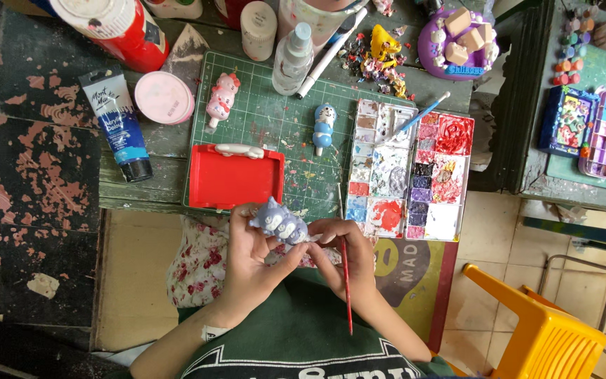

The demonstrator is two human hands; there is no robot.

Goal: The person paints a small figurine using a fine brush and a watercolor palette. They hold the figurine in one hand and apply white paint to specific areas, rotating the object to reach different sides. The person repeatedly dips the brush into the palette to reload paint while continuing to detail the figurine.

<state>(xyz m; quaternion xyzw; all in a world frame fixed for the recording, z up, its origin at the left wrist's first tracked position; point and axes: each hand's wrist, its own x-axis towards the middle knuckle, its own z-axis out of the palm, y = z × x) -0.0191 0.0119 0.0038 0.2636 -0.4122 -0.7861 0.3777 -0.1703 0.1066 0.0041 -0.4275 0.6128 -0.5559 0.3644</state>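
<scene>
Worn wooden tabletop, dark with peeling reddish patches, seen from above; pale tiled floor to the right, a yellow plastic chair at lower right.

Left hand: clenched around a small grey-blue animal figurine, thumb and fingers wrapped under and beside it. Figurine sits at the top of the grip, tilted, just below the table edge and above the person's lap.

Right hand: pinching a thin red-handled paintbrush. Handle runs down past the wrist; its tip end points up toward the figurine. Fingertips lie just beside the figurine; whether the bristles touch it cannot be told, the tip is hidden behind the fingers.

Beyond the grip, on the table:
- green cutting mat, paint-flecked, directly above both hands.
- red tray, just above the left hand, near but apart.
- paint palette, up and right of the right hand, wells smeared red, white, purple, blue; a blue-handled brush rests across it.
- pink cat-like figurine and blue figurine lying on the mat, well above the grip.
- blue paint tube and pink round lid, up and left.
- clear spray bottle at the mat's top edge.

Below the grip: green shirt; floral cloth at the left hand's side.

Cut off: red container at top left, second table at far right.
</scene>
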